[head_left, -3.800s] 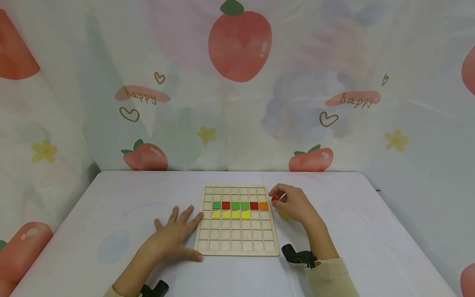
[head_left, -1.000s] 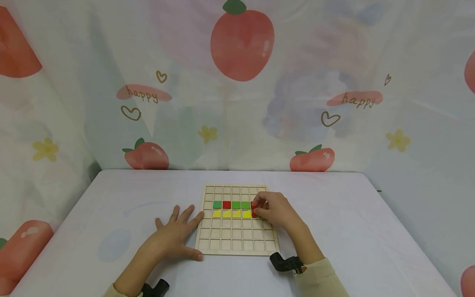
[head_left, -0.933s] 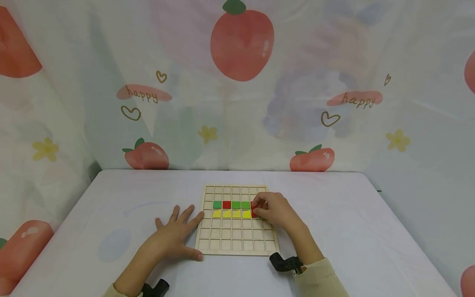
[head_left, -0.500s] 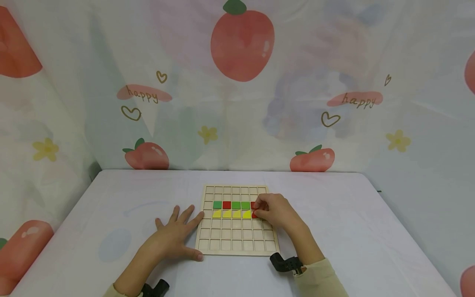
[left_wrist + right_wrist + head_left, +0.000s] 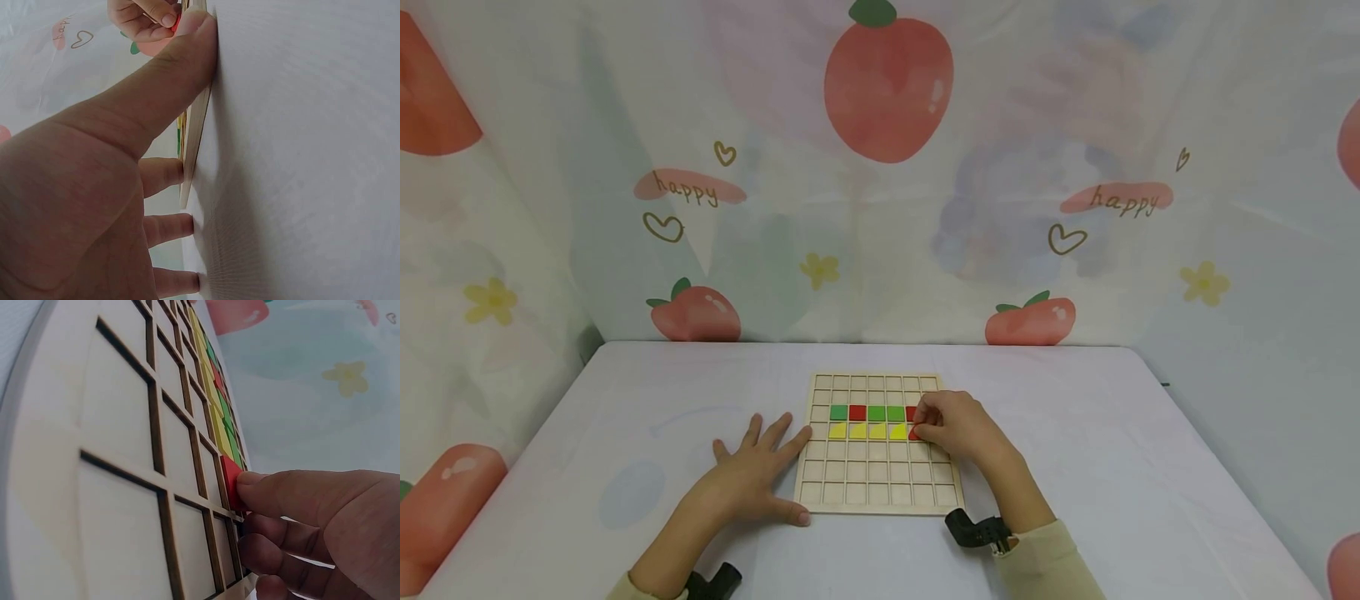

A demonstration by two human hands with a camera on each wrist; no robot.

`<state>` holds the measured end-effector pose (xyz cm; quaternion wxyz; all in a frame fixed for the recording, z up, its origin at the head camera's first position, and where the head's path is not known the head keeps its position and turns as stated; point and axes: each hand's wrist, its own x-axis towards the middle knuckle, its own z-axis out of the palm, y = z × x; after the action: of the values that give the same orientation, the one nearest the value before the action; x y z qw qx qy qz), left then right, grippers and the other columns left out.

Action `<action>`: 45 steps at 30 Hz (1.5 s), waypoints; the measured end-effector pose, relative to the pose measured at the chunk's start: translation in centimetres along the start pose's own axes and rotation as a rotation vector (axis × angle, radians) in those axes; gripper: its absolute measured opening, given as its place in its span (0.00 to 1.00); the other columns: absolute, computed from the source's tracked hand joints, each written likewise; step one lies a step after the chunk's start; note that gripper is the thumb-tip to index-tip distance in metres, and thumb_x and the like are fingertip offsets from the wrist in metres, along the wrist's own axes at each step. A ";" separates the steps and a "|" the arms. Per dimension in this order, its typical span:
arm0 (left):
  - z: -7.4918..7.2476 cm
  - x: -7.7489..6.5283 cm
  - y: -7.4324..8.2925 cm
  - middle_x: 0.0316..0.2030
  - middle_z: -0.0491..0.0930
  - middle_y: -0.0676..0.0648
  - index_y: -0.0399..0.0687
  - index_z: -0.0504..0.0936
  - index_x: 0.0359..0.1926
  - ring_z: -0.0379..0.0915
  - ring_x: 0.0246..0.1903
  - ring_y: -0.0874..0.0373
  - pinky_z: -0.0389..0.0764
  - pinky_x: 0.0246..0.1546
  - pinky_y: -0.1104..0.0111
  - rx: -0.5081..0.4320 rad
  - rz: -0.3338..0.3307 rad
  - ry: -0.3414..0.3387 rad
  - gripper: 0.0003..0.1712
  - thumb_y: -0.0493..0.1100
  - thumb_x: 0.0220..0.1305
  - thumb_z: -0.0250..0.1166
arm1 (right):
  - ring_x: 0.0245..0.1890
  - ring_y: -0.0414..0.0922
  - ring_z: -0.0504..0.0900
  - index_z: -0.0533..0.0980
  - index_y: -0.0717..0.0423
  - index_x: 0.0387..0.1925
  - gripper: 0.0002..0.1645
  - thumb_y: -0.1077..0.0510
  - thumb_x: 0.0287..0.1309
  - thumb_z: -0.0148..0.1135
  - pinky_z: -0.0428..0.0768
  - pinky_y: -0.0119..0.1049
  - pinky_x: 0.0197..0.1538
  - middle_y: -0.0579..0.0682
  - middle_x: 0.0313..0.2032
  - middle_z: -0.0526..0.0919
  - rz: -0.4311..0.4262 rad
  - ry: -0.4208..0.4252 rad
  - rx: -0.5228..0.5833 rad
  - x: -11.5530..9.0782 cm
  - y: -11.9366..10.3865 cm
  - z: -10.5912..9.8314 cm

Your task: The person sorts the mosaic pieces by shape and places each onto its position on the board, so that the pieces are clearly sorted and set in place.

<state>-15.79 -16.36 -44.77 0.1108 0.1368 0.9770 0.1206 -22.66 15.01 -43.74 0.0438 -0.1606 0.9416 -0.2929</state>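
Note:
A pale wooden grid board [image 5: 880,497] lies on the table. My left hand [image 5: 747,485] is spread out beside it, index fingertip and thumb at its left side. My right hand [image 5: 967,427] reaches over the board's right part, thumb and fingers pinching a small red tile [image 5: 231,480] at a cell in the row of yellow pieces. In the right wrist view the thumb rests against the red tile. Yellow triangular pieces [image 5: 877,432] fill several cells left of it. Behind them runs a row of green tiles [image 5: 876,413] and red tiles [image 5: 857,412], its right end hidden by my right hand.
A white cloth [image 5: 647,400] covers the table. Behind it hangs a backdrop [image 5: 880,250] printed with fruit. Black wrist cameras sit on both wrists, the right camera [image 5: 972,528] close to the board's near right corner.
My right hand has come from right of the board to over it, carrying the red tile. Over the last second the tile has tipped lower into the row. My left hand stays put.

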 end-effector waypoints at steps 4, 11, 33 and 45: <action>0.0 0.0 0.0 0.78 0.51 0.43 0.63 0.61 0.76 0.38 0.75 0.27 0.42 0.52 0.17 -0.001 0.000 0.000 0.68 0.77 0.32 0.75 | 0.28 0.39 0.74 0.79 0.47 0.27 0.09 0.59 0.55 0.74 0.73 0.36 0.36 0.40 0.24 0.78 -0.004 0.000 -0.007 0.0 0.0 0.0; -0.1 -0.1 0.0 0.78 0.51 0.43 0.63 0.61 0.76 0.37 0.75 0.27 0.42 0.52 0.17 0.003 0.001 0.004 0.68 0.77 0.32 0.75 | 0.29 0.39 0.74 0.80 0.46 0.27 0.08 0.59 0.55 0.73 0.74 0.37 0.38 0.39 0.25 0.78 0.002 0.004 -0.024 0.1 0.0 0.1; 0.0 0.0 0.1 0.78 0.50 0.44 0.64 0.60 0.76 0.36 0.75 0.28 0.40 0.53 0.17 -0.005 -0.008 -0.006 0.68 0.77 0.32 0.75 | 0.32 0.41 0.76 0.84 0.46 0.34 0.02 0.57 0.59 0.69 0.75 0.36 0.38 0.39 0.30 0.81 0.023 0.028 0.008 -0.5 0.7 -1.7; -0.1 0.0 0.1 0.78 0.50 0.43 0.63 0.61 0.76 0.36 0.75 0.27 0.40 0.53 0.17 -0.010 -0.011 -0.011 0.68 0.77 0.32 0.75 | 0.36 0.44 0.78 0.84 0.47 0.37 0.03 0.55 0.61 0.67 0.77 0.37 0.41 0.43 0.33 0.83 0.034 0.087 0.010 -0.7 2.4 -3.5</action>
<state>-15.76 -16.27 -44.63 0.1173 0.1316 0.9765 0.1241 -23.26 19.00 -42.23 0.0088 -0.1316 0.9437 -0.3034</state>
